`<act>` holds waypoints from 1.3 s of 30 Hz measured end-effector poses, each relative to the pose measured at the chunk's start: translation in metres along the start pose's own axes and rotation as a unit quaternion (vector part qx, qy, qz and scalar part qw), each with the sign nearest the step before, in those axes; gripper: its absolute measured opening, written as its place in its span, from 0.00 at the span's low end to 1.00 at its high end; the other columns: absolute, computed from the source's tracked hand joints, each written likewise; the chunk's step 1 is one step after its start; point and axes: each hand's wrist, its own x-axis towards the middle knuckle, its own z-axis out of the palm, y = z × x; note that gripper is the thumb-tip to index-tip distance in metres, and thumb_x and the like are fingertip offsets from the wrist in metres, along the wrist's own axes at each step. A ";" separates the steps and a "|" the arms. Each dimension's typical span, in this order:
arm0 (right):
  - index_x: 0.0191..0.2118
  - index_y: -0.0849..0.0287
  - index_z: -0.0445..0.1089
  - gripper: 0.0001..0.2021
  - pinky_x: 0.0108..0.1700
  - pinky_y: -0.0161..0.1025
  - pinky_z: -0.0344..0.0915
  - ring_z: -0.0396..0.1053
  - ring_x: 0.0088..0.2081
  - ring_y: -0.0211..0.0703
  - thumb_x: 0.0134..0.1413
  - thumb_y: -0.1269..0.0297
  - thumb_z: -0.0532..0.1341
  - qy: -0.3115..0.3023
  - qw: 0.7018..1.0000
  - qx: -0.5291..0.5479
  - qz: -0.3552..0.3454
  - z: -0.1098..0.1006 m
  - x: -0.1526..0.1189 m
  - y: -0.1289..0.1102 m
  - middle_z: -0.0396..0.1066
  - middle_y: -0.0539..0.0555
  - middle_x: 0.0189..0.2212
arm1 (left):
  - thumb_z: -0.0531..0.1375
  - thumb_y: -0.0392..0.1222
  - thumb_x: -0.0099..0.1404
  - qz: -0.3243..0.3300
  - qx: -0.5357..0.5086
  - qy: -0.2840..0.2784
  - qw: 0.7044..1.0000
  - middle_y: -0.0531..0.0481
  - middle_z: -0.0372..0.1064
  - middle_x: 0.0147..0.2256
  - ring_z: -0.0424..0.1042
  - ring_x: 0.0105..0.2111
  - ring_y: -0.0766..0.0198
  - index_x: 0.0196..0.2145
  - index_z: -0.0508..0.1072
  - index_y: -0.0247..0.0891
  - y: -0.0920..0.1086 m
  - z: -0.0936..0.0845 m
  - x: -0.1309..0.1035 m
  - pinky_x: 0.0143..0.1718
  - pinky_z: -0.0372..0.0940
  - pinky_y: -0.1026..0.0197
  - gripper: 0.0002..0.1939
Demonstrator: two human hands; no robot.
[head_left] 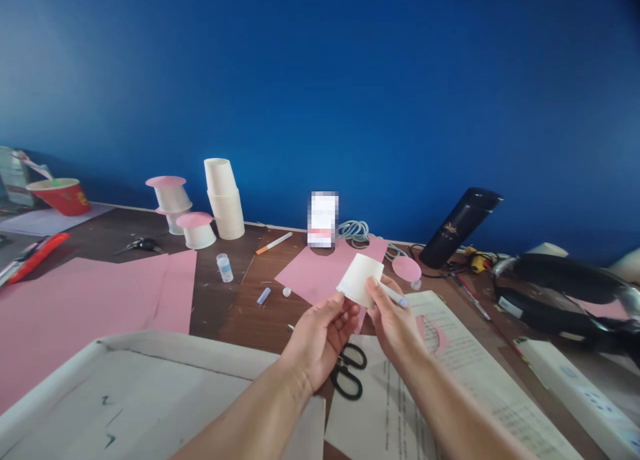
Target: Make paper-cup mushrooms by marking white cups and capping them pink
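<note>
Centrally, the left hand point(316, 340) and right hand point(394, 321) pinch a tilted white paper cup point(357, 279) above pink paper point(311, 272); squeezing too hard could dent its thin side.

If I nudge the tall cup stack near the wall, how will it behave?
The white cup stack would probably tip easily, being tall and narrow. It is likely light for its size, as the cups look like paper. The top cup may lift off, since it protrudes above the others.
</note>
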 end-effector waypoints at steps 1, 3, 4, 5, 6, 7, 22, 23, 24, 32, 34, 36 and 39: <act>0.46 0.56 0.64 0.23 0.27 0.40 0.69 0.73 0.28 0.45 0.52 0.44 0.59 0.012 1.000 -0.012 -0.003 -0.001 0.000 0.001 0.75 0.54 0.31 | 0.65 0.34 0.56 0.005 0.009 -0.004 1.000 0.44 0.74 0.32 0.74 0.33 0.66 0.31 0.76 0.29 -0.001 0.000 0.000 0.38 0.70 0.67 0.05; 0.45 0.57 0.65 0.24 0.28 0.41 0.70 0.73 0.30 0.47 0.50 0.44 0.60 0.031 0.999 -0.037 -0.017 -0.003 0.000 0.004 0.75 0.54 0.30 | 0.66 0.34 0.55 0.009 0.027 -0.015 0.999 0.44 0.74 0.32 0.73 0.33 0.67 0.32 0.76 0.29 -0.002 0.001 -0.001 0.39 0.70 0.67 0.06; 0.45 0.58 0.66 0.25 0.28 0.41 0.70 0.73 0.31 0.48 0.49 0.44 0.61 0.035 0.998 -0.046 -0.024 -0.004 0.000 0.006 0.75 0.54 0.30 | 0.66 0.34 0.55 0.009 0.035 -0.017 0.999 0.45 0.74 0.31 0.73 0.33 0.68 0.32 0.76 0.29 -0.003 0.002 -0.001 0.39 0.69 0.68 0.06; 0.45 0.58 0.66 0.25 0.29 0.41 0.70 0.74 0.31 0.48 0.48 0.44 0.62 0.037 0.998 -0.052 -0.027 -0.005 0.000 0.008 0.75 0.55 0.30 | 0.66 0.35 0.55 0.010 0.041 -0.015 0.999 0.45 0.74 0.31 0.73 0.32 0.68 0.32 0.76 0.29 -0.003 0.002 -0.001 0.39 0.69 0.68 0.07; 0.45 0.59 0.66 0.25 0.29 0.41 0.70 0.74 0.32 0.48 0.48 0.44 0.62 0.039 0.997 -0.055 -0.026 -0.005 0.000 0.009 0.75 0.55 0.31 | 0.66 0.35 0.54 0.011 0.045 -0.011 0.999 0.46 0.74 0.30 0.73 0.31 0.69 0.32 0.76 0.28 -0.003 0.002 -0.001 0.38 0.69 0.68 0.07; 0.45 0.59 0.66 0.25 0.30 0.41 0.71 0.74 0.32 0.47 0.48 0.44 0.62 0.044 0.997 -0.057 -0.021 -0.005 0.001 0.010 0.75 0.55 0.32 | 0.67 0.35 0.54 0.012 0.047 -0.006 0.999 0.46 0.74 0.29 0.73 0.31 0.69 0.32 0.76 0.28 -0.002 0.002 -0.001 0.38 0.69 0.68 0.08; 0.52 0.52 0.67 0.17 0.38 0.43 0.70 0.71 0.38 0.43 0.58 0.69 0.57 -0.028 0.878 -0.320 -0.354 0.000 -0.027 -0.031 0.72 0.56 0.41 | 0.65 0.34 0.55 0.088 0.027 0.031 0.995 0.46 0.73 0.31 0.72 0.31 0.70 0.31 0.76 0.30 0.001 -0.003 0.007 0.39 0.68 0.68 0.05; 0.52 0.52 0.67 0.17 0.38 0.42 0.70 0.70 0.38 0.43 0.57 0.70 0.58 -0.040 0.869 -0.331 -0.366 0.001 -0.028 -0.031 0.72 0.55 0.40 | 0.66 0.35 0.55 0.094 0.030 0.028 0.995 0.46 0.73 0.31 0.72 0.31 0.70 0.31 0.76 0.30 0.000 -0.003 0.007 0.40 0.67 0.67 0.06; 0.51 0.53 0.67 0.16 0.38 0.42 0.70 0.71 0.38 0.43 0.57 0.70 0.58 -0.044 0.864 -0.339 -0.370 0.001 -0.029 -0.031 0.72 0.55 0.39 | 0.66 0.35 0.54 0.099 0.035 0.023 0.994 0.46 0.73 0.31 0.72 0.31 0.70 0.31 0.76 0.30 0.000 -0.003 0.007 0.40 0.67 0.67 0.06; 0.45 0.55 0.69 0.11 0.41 0.42 0.69 0.72 0.39 0.43 0.56 0.70 0.60 -0.020 0.845 -0.391 -0.365 0.000 -0.025 -0.026 0.74 0.54 0.38 | 0.68 0.39 0.51 0.114 0.079 0.018 0.990 0.44 0.75 0.34 0.72 0.33 0.68 0.32 0.78 0.31 -0.002 -0.003 0.008 0.41 0.65 0.65 0.11; 0.46 0.55 0.69 0.11 0.41 0.41 0.69 0.72 0.39 0.43 0.55 0.70 0.60 -0.029 0.841 -0.393 -0.370 0.001 -0.025 -0.025 0.74 0.53 0.38 | 0.68 0.40 0.52 0.116 0.089 0.013 0.989 0.43 0.75 0.35 0.72 0.34 0.67 0.32 0.78 0.31 -0.002 -0.003 0.008 0.41 0.64 0.65 0.11; 0.45 0.55 0.69 0.11 0.41 0.41 0.69 0.72 0.39 0.43 0.56 0.70 0.60 -0.036 0.838 -0.397 -0.373 0.002 -0.025 -0.025 0.75 0.53 0.37 | 0.67 0.41 0.53 0.118 0.094 0.010 0.988 0.43 0.75 0.35 0.72 0.34 0.67 0.32 0.79 0.31 -0.002 -0.002 0.008 0.41 0.64 0.65 0.11; 0.46 0.56 0.69 0.11 0.41 0.42 0.68 0.72 0.39 0.43 0.56 0.70 0.59 -0.038 0.836 -0.402 -0.373 0.003 -0.024 -0.025 0.75 0.54 0.38 | 0.67 0.42 0.52 0.119 0.102 0.007 0.988 0.43 0.75 0.35 0.71 0.34 0.67 0.32 0.79 0.31 -0.002 -0.002 0.008 0.41 0.64 0.65 0.11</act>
